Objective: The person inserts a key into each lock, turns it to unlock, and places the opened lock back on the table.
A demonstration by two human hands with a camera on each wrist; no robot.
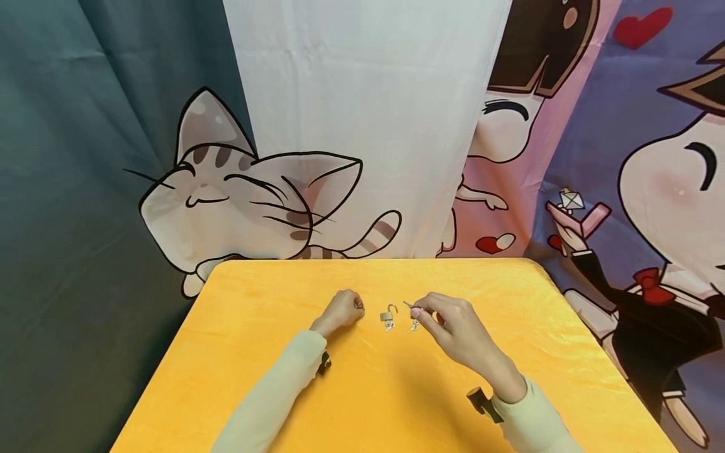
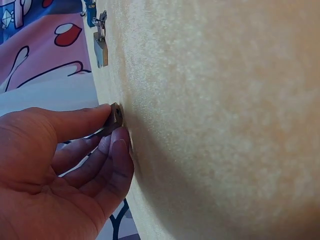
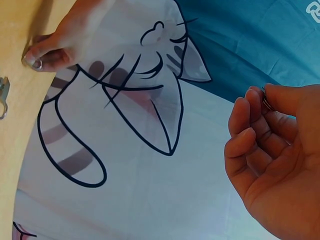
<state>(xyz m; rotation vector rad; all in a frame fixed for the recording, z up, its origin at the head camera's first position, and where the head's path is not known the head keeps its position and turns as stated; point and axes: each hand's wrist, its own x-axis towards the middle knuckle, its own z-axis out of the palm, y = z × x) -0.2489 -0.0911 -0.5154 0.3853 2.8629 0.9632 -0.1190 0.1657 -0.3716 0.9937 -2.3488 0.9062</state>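
My left hand (image 1: 340, 311) is low over the cloth left of centre, pinching a small brass padlock (image 2: 116, 116) between thumb and fingers; a dark hole shows in the padlock's end. Raised on the right, my right hand (image 1: 453, 324) pinches a small, thin metal piece (image 3: 266, 101) between thumb and forefinger; I cannot tell its kind. Between the hands lies a second padlock (image 1: 386, 317) with its shackle swung open and small keys (image 1: 389, 326) at its lower end. Just beyond my right fingertips is another small lock with keys (image 1: 415, 325), partly hidden by the fingers.
A yellow cloth (image 1: 272, 289) covers the table, whose far edge meets a hanging curtain (image 1: 362, 94) printed with a cat and cartoon figures. Dark wrist-worn devices (image 1: 483, 404) sit at both sleeves.
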